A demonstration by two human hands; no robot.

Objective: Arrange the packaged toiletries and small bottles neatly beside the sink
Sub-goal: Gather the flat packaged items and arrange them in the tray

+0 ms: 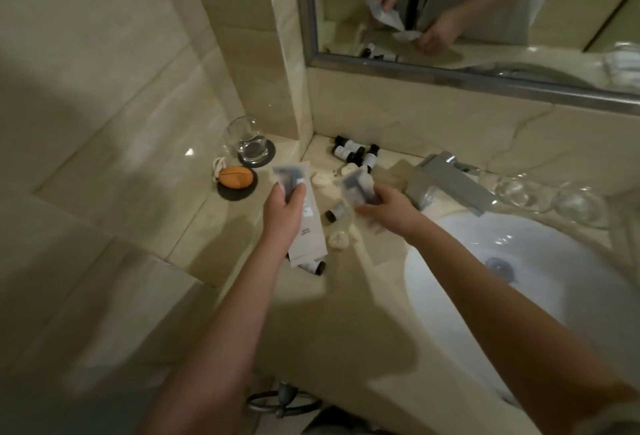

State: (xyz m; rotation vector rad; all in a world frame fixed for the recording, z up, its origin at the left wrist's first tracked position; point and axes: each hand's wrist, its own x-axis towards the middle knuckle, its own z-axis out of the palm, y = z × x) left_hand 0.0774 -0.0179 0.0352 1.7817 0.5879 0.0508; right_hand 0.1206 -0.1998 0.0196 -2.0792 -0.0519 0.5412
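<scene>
My left hand [282,215] grips a long white packet [304,223] with a clear top that shows a dark item, held above the counter. My right hand [389,208] pinches a second, smaller packet [356,187] to the right of it. Several small dark-capped bottles [353,152] lie in the back corner by the wall. One bottle [334,213] lies between my hands and another [313,266] pokes out under the long packet. Small white wrapped pieces [338,239] are scattered on the marble counter [346,296].
The white sink [433,261] is at the right with a chrome faucet [446,182] behind it. Upturned glasses [550,195] stand past the faucet. On the left ledge are a glass on a dark coaster [247,145] and an orange soap on a dark dish [236,176]. A mirror [485,12] hangs above.
</scene>
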